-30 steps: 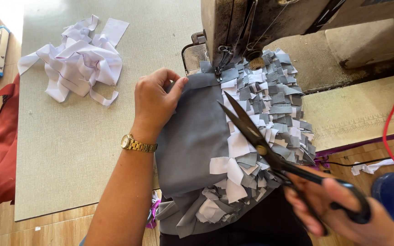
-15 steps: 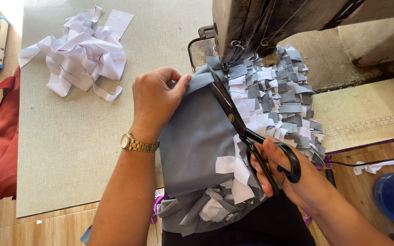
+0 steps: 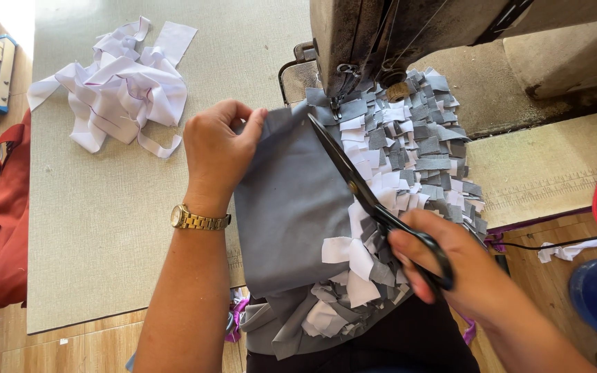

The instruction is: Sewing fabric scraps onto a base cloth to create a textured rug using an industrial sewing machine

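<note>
Trimming step, at the sewing machine (image 3: pixel 409 34). Left hand (image 3: pixel 219 152) pinches the grey fabric (image 3: pixel 291 207) edge between its fingertips; right hand (image 3: pixel 450 269) grips black scissors (image 3: pixel 374 200), blades closed, tip beside the left fingertips. Next move likely needs blades opened at the needle thread.

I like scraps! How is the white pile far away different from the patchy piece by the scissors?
The white strip pile is white, loose and tangled, and lies untouched; the patchy mat mixes grey and white squares fixed in rows, and lies under the sewing machine, with the left hand on its grey backing. Both are cloth on the table.
</note>
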